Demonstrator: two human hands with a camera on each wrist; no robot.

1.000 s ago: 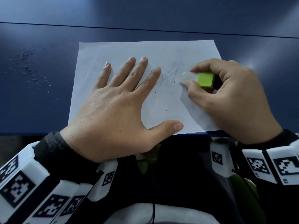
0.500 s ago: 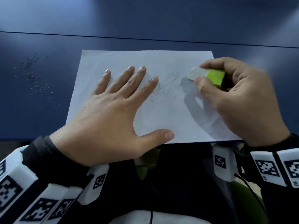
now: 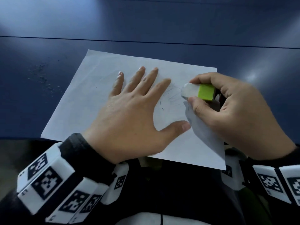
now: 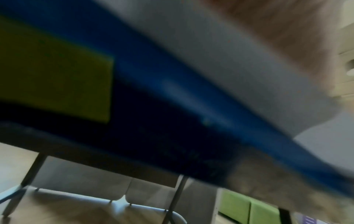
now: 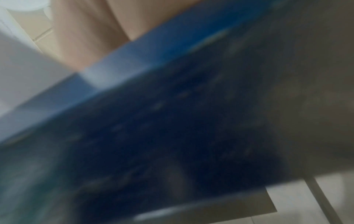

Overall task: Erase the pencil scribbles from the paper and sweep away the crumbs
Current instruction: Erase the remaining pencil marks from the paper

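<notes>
A white sheet of paper (image 3: 97, 88) lies on the dark blue table (image 3: 146, 25), its near edge hanging a little over the table's front edge. Faint pencil scribbles (image 3: 174, 95) run across the sheet's right half. My left hand (image 3: 129, 111) lies flat on the paper with the fingers spread, holding it down. My right hand (image 3: 230, 108) pinches a white eraser with a green sleeve (image 3: 198, 92) between thumb and fingers, its white tip on the scribbles. Both wrist views are blurred; they show only the table edge (image 4: 191, 98) and skin.
Dark eraser crumbs (image 3: 43, 80) are scattered on the table left of the paper. A seam (image 3: 146, 41) runs across the table behind the sheet. Under the table, in the left wrist view, stand metal legs (image 4: 176, 197) and green seats (image 4: 249, 212).
The paper has turned clockwise and slid toward me. The eraser moved right, then back left onto the scribbles. The scribbles look fainter than a second ago.
</notes>
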